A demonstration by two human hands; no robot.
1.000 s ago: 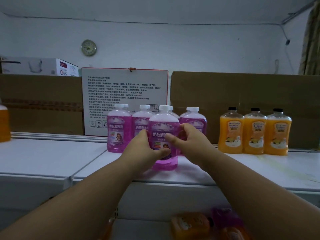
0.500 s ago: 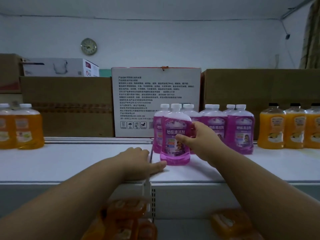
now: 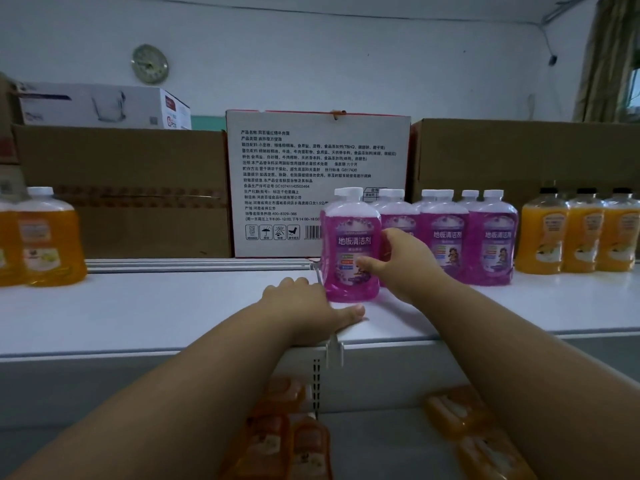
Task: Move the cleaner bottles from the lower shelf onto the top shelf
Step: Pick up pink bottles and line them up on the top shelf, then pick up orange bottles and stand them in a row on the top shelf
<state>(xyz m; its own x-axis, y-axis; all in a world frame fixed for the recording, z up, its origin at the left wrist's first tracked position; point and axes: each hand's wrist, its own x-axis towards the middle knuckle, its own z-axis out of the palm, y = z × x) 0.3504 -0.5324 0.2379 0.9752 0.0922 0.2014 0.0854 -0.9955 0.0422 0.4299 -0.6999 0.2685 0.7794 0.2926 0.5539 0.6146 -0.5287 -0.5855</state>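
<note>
I see the right hand (image 3: 403,263) wrapped around the right side of a purple bottle (image 3: 349,251), thumb across the front label, fingers behind it. The bottle stands upright on the top shelf (image 3: 173,306), at the left end of a row of purple bottles (image 3: 467,237) and a little in front of them. I note the left hand (image 3: 311,303) lying flat on the shelf surface, fingers relaxed and holding nothing, its knuckles just beside the bottle's base; I cannot tell if they touch. Three orange bottles (image 3: 581,230) stand to the right of the purple row, and more orange bottles (image 3: 41,237) stand at the far left of the shelf. A white printed box (image 3: 294,168) and brown cartons (image 3: 138,188) line the back. Below, on the lower shelf (image 3: 381,445), I see blurred orange bottles lying (image 3: 460,414). A clock (image 3: 150,63) hangs on the wall.
</note>
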